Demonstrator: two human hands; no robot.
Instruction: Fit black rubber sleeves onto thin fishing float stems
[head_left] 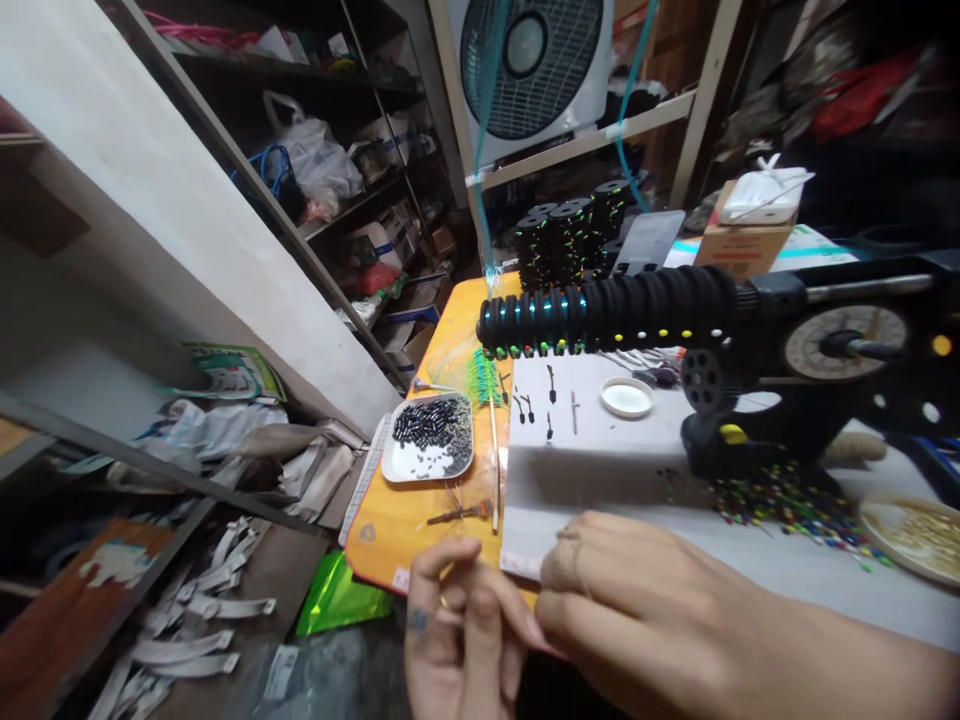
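My left hand and my right hand meet at the near edge of the orange table, fingertips pinched together on something too small to make out. Just beyond them lies a white sheet with a few small black pieces on it. A white tray of small black tubes sits to the left of the sheet, next to a thin stick and a green tuft. A winding machine holds a long row of black spools above the sheet.
A white lid rests on the sheet. Coloured beads lie scattered at the right beside a dish of golden bits. Stacked black spools, a fan and a cardboard box stand behind. Cluttered shelves fill the left.
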